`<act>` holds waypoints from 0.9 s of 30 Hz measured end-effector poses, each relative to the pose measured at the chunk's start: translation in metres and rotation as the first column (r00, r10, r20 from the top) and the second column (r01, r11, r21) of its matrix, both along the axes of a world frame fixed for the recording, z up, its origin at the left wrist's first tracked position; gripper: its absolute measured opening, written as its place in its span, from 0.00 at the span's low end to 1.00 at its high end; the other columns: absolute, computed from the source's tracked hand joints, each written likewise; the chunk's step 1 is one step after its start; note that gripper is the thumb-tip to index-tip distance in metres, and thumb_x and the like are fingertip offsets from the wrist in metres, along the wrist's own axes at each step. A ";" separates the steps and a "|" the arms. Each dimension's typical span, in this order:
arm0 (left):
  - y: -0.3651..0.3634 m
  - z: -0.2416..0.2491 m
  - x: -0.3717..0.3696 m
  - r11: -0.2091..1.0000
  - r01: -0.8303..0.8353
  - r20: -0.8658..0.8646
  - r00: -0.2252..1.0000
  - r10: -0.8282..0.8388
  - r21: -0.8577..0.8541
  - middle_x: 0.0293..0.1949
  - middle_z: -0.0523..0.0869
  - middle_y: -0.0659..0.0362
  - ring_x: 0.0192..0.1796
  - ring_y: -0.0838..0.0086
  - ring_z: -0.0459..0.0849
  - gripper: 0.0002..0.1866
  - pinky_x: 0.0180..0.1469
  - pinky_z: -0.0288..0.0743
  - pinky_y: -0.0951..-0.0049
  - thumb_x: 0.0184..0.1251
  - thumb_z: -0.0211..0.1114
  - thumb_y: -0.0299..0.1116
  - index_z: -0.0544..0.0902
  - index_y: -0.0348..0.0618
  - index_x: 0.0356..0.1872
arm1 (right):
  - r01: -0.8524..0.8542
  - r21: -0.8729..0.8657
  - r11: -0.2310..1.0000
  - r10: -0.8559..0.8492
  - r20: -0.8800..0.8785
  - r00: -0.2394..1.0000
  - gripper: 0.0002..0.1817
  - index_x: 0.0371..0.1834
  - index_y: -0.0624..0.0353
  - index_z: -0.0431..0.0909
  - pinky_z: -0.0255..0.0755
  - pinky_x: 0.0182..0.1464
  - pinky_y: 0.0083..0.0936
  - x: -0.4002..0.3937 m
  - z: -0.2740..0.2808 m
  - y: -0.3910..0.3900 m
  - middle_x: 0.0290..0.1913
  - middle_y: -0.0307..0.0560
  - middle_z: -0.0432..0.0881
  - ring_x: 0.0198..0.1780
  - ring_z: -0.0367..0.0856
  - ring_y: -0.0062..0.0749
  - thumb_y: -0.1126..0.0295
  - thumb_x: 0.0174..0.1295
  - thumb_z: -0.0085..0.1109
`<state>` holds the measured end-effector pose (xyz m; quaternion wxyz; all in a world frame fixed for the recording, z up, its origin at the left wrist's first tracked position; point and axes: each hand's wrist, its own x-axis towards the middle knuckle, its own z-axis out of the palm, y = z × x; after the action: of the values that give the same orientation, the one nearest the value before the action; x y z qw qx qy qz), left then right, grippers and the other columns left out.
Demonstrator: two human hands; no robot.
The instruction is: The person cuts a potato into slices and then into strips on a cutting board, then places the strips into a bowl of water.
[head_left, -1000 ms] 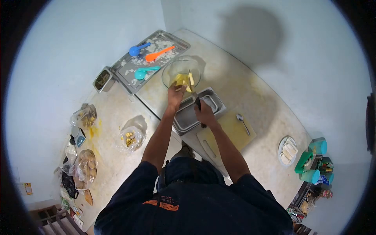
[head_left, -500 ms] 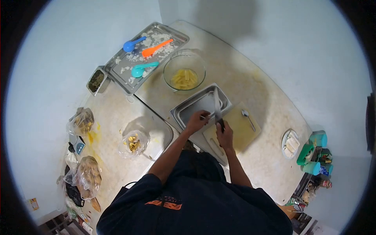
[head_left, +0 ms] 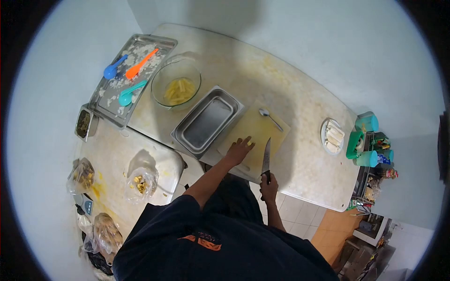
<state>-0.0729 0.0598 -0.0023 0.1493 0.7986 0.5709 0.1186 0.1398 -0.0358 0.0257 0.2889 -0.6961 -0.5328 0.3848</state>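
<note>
My left hand (head_left: 239,150) lies open on the near part of a pale cutting board (head_left: 255,129), fingertips next to a small yellow piece (head_left: 250,142). My right hand (head_left: 268,183) grips the handle of a knife (head_left: 266,156) whose blade points away over the board's near edge. A metal spoon (head_left: 271,119) rests at the board's far end. Left of the board stands an empty steel pan (head_left: 206,122). Beyond it a glass bowl (head_left: 176,84) holds yellow cut strips.
A steel tray (head_left: 112,100) at far left carries blue, orange and teal scoops among white bits. A small tin (head_left: 84,123) sits by it. Plastic bags (head_left: 139,180) lie on the lower left counter. A white plate (head_left: 332,136) and green containers (head_left: 365,140) stand at right.
Both hands pulled back from the glass bowl, passed over the steel pan and came to the cutting board. The left hand let go of the yellow strips and now lies flat. The view shifted right.
</note>
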 end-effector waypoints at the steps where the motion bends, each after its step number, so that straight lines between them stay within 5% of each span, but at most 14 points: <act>1: 0.002 -0.003 0.003 0.994 0.008 -0.036 0.999 -0.004 0.109 0.58 0.75 0.51 0.60 0.53 0.74 0.23 0.53 0.79 0.58 0.60 0.62 0.28 0.76 0.47 0.59 | -0.012 0.012 1.000 0.013 -0.017 1.000 0.12 0.42 0.61 0.78 0.67 0.18 0.23 -0.001 0.001 0.000 0.20 0.38 0.75 0.17 0.73 0.21 0.62 0.68 0.56; 4: 0.013 -0.004 0.008 0.992 0.112 -0.166 0.979 -0.119 -0.051 0.61 0.74 0.49 0.61 0.55 0.75 0.20 0.56 0.79 0.58 0.63 0.62 0.29 0.76 0.45 0.58 | -0.052 0.022 0.998 0.052 -0.006 0.999 0.12 0.42 0.62 0.78 0.67 0.19 0.24 -0.002 0.008 0.000 0.21 0.38 0.76 0.18 0.73 0.21 0.63 0.68 0.57; 7: 0.016 -0.005 0.008 0.992 0.048 -0.124 0.990 -0.063 -0.118 0.53 0.79 0.52 0.57 0.57 0.79 0.14 0.50 0.82 0.60 0.63 0.62 0.29 0.78 0.41 0.49 | -0.092 0.043 0.995 0.092 0.015 0.996 0.13 0.43 0.63 0.77 0.67 0.21 0.24 0.005 0.007 0.002 0.22 0.39 0.76 0.20 0.74 0.21 0.63 0.68 0.57; 13: -0.002 -0.004 0.007 0.957 -0.204 -0.252 0.956 0.149 -0.206 0.42 0.84 0.51 0.49 0.57 0.84 0.10 0.48 0.81 0.60 0.62 0.64 0.33 0.81 0.39 0.42 | -0.130 -0.045 0.991 0.123 -0.127 0.984 0.10 0.41 0.61 0.77 0.64 0.17 0.21 0.029 -0.010 0.014 0.21 0.36 0.73 0.19 0.71 0.17 0.64 0.68 0.57; 19: -0.027 0.020 -0.021 0.750 -0.517 -0.052 0.835 0.547 -0.413 0.42 0.86 0.46 0.45 0.54 0.86 0.16 0.46 0.81 0.55 0.64 0.64 0.40 0.82 0.35 0.41 | -0.164 -0.202 0.966 0.114 -0.238 0.965 0.09 0.40 0.60 0.76 0.65 0.17 0.19 0.038 0.003 0.054 0.23 0.36 0.73 0.19 0.70 0.17 0.64 0.69 0.56; 22: -0.020 0.027 -0.037 0.597 -0.502 0.190 0.645 0.740 -0.626 0.29 0.87 0.48 0.34 0.59 0.88 0.16 0.37 0.81 0.58 0.65 0.63 0.41 0.84 0.35 0.32 | -0.181 -0.219 0.959 0.120 -0.267 0.956 0.10 0.39 0.60 0.75 0.66 0.17 0.19 0.036 0.008 0.068 0.25 0.36 0.74 0.20 0.71 0.17 0.64 0.70 0.55; 25: -0.008 0.046 -0.053 0.553 -0.458 0.565 0.126 0.815 -0.696 0.18 0.82 0.55 0.23 0.68 0.84 0.19 0.29 0.78 0.65 0.66 0.64 0.42 0.82 0.36 0.22 | -0.232 -0.188 0.954 0.177 -0.271 0.946 0.10 0.40 0.60 0.75 0.67 0.17 0.19 0.036 -0.003 0.078 0.26 0.37 0.74 0.20 0.73 0.17 0.64 0.69 0.55; 27: 0.007 0.065 -0.084 0.513 -0.481 0.620 -0.086 0.780 -0.711 0.17 0.80 0.58 0.20 0.75 0.81 0.19 0.25 0.76 0.71 0.68 0.62 0.41 0.81 0.36 0.21 | -0.279 -0.156 0.947 0.235 -0.251 0.939 0.10 0.41 0.60 0.76 0.67 0.17 0.19 0.034 -0.010 0.081 0.26 0.37 0.75 0.20 0.73 0.17 0.64 0.69 0.55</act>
<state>-0.1566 0.0664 0.0623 0.4700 0.1714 0.6897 0.5235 0.1741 0.0455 0.0155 0.2277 -0.5955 -0.5437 0.5459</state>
